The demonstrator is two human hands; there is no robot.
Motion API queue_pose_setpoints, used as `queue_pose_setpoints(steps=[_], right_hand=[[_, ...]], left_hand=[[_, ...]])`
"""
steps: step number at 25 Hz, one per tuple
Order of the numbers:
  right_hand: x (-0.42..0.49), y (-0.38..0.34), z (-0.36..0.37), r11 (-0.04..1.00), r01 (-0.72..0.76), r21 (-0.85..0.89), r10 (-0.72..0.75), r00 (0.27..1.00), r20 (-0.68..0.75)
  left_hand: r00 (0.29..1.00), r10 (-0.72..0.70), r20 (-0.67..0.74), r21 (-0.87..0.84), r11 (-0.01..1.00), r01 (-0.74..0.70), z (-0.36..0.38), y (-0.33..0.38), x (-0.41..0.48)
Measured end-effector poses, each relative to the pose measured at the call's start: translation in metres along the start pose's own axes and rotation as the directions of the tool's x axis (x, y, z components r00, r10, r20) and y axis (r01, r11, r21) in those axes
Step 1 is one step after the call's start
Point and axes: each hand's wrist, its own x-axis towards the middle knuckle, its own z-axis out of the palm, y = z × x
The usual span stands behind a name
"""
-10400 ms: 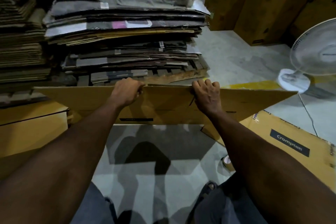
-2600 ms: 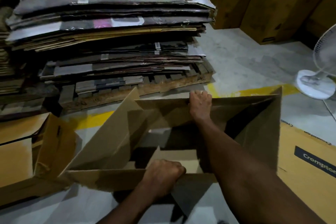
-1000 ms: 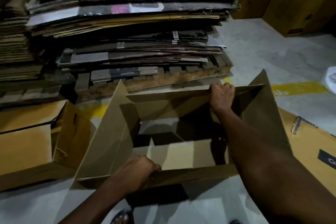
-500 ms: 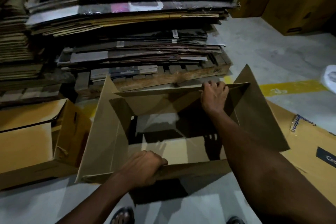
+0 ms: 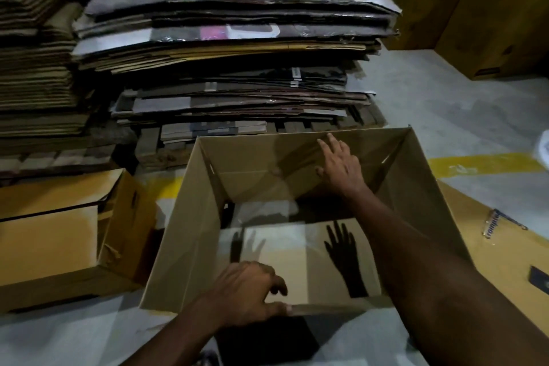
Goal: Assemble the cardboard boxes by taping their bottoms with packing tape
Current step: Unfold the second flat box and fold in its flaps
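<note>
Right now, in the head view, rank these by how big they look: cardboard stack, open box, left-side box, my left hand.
Largest: cardboard stack and open box, roughly alike; the box is nearer, so I won't rank them.
Then: left-side box.
Smallest: left hand.

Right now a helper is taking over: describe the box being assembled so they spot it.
Find the tall pile of flattened cardboard; in front, on the floor, stands the open box. Unlike the yellower carton on its left and the flat printed sheet on its right, it is plain brown, upright, the left hand on its near rim, the right hand on its far wall.
</note>
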Motion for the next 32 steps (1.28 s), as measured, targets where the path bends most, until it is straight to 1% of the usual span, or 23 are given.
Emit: queue_pose_setpoints(steps=[1,3,4,6,8,11,13,14,15,16,17,18,20,21,23,25,26,28,30,32], right_hand=[[0.007,-0.009,0.001,1.000,0.005,0.010,-0.005,1.000,0.016],[0.017,-0.024,0.002,1.000,-0.002,0.024,0.002,1.000,0.018],[0.020,-0.030,0.004,1.000,-0.010,0.027,0.010,1.000,0.009],[0.025,-0.041,0.008,0.999,-0.029,0.014,0.029,1.000,-0.011],[0.027,-0.049,0.010,0.999,-0.041,-0.015,0.040,0.999,-0.037],[0.028,-0.059,0.009,0.999,-0.036,-0.020,0.036,0.999,-0.022],[0.030,-0.067,0.005,0.999,-0.027,-0.021,0.027,1.000,0.006],[0.031,-0.070,0.003,0.999,-0.024,-0.026,0.024,1.000,0.016],[0.033,-0.073,0.001,0.999,-0.025,-0.028,0.026,0.999,0.028],[0.034,-0.076,-0.001,0.999,-0.030,-0.026,0.031,0.999,0.044],[0.034,-0.078,-0.002,0.999,-0.034,-0.026,0.035,0.997,0.063],[0.033,-0.079,-0.003,0.999,-0.036,-0.028,0.038,0.996,0.080],[0.028,-0.079,-0.003,0.998,-0.035,-0.051,0.040,0.994,0.098],[0.025,-0.079,-0.002,0.997,-0.032,-0.069,0.039,0.994,0.101],[0.014,-0.074,-0.001,0.994,-0.027,-0.103,0.037,0.994,0.100],[0.000,-0.060,-0.004,0.992,-0.035,-0.119,0.044,0.996,0.081],[-0.010,-0.049,-0.008,0.990,-0.038,-0.139,0.048,0.996,0.069],[-0.036,-0.029,-0.016,0.977,-0.050,-0.208,0.056,0.998,0.024],[-0.072,-0.005,-0.027,0.962,-0.148,-0.230,0.139,0.989,-0.055],[-0.108,0.022,-0.038,0.944,-0.287,-0.164,0.279,0.958,-0.069]], left_hand=[[0.998,-0.009,-0.066,0.046,0.999,0.012,0.001,-0.003,-0.004],[0.968,-0.004,-0.249,0.183,0.982,0.052,0.005,-0.015,-0.012],[0.955,-0.035,-0.294,0.226,0.969,0.105,0.005,-0.023,-0.015],[0.933,-0.144,-0.330,0.232,0.946,0.228,0.000,-0.039,-0.019],[0.895,-0.254,-0.366,0.193,0.920,0.340,-0.008,-0.050,-0.025],[0.835,-0.363,-0.413,0.169,0.871,0.462,-0.018,-0.061,-0.035],[0.777,-0.457,-0.434,0.097,0.833,0.544,-0.025,-0.064,-0.043],[0.741,-0.519,-0.425,0.011,0.816,0.578,-0.027,-0.066,-0.046],[0.709,-0.580,-0.402,-0.110,0.799,0.591,-0.027,-0.069,-0.047],[0.691,-0.619,-0.374,-0.240,0.784,0.572,-0.027,-0.071,-0.048],[0.693,-0.617,-0.373,-0.329,0.786,0.523,-0.026,-0.071,-0.048],[0.706,-0.582,-0.403,-0.372,0.809,0.455,-0.025,-0.070,-0.045],[0.754,-0.482,-0.447,-0.412,0.859,0.304,-0.020,-0.067,-0.033],[0.787,-0.436,-0.436,-0.428,0.870,0.245,-0.017,-0.064,-0.024],[0.855,-0.360,-0.373,-0.422,0.886,0.189,-0.010,-0.055,-0.004],[0.900,-0.317,-0.300,-0.375,0.906,0.194,-0.003,-0.045,0.015],[0.909,-0.312,-0.276,-0.345,0.915,0.210,-0.001,-0.040,0.023],[0.913,-0.347,-0.214,-0.303,0.912,0.276,0.007,-0.034,0.034],[0.920,-0.379,-0.098,-0.256,0.903,0.344,0.015,-0.028,0.042],[0.918,-0.396,-0.006,-0.217,0.897,0.385,0.022,-0.022,0.041]])
